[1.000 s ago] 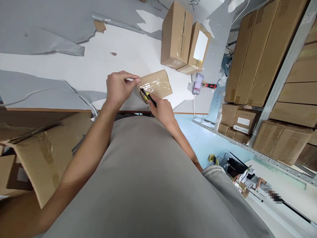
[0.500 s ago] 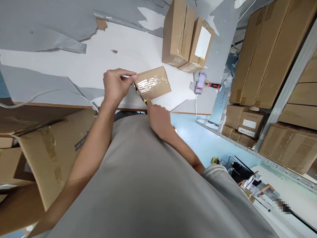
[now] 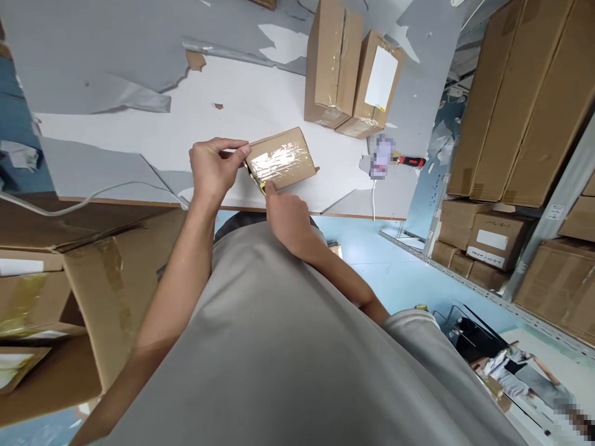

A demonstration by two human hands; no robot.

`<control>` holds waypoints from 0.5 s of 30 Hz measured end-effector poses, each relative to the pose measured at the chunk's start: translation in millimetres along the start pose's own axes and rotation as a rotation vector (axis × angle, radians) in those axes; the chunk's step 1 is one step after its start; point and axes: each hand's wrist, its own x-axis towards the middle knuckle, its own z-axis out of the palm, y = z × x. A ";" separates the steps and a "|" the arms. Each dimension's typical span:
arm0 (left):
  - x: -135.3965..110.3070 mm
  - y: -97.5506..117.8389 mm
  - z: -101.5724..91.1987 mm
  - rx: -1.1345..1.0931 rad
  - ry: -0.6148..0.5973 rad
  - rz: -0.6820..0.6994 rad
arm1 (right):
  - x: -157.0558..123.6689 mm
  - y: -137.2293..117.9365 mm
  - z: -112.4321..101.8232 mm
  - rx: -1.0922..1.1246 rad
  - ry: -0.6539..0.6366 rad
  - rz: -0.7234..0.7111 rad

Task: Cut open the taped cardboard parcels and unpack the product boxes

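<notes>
A small cardboard box (image 3: 282, 160) with shiny clear tape on top lies near the front edge of the white table (image 3: 195, 130). My left hand (image 3: 211, 168) pinches the box's left corner with thumb and fingers. My right hand (image 3: 287, 217) is closed round a yellow and black utility knife (image 3: 261, 186), whose tip lies against the box's near-left edge. Most of the knife is hidden by my fingers.
Two taller cardboard boxes (image 3: 349, 65) stand at the table's far right, with a red-handled tool (image 3: 409, 162) beyond the table's right end. An open carton (image 3: 83, 291) sits at my left. Shelves of cartons (image 3: 520, 124) fill the right. Another person (image 3: 525, 375) is at the lower right.
My right hand has drawn the knife back along the box's near-left edge, toward my body. The left hand keeps its pinch on the corner. The box has turned slightly.
</notes>
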 end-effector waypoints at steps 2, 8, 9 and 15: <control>-1.8 3.5 -0.5 0.000 0.022 -0.006 | 6.8 -5.6 -3.6 0.014 -0.003 -0.010; -6.5 5.2 2.0 -0.038 0.052 -0.012 | 5.4 0.5 -2.7 0.014 0.017 -0.072; -7.3 4.8 2.8 -0.043 0.060 -0.014 | 5.5 3.8 -2.0 0.017 0.016 -0.077; -7.9 0.6 3.9 -0.017 0.088 -0.007 | 16.5 3.9 -7.4 0.002 0.045 -0.156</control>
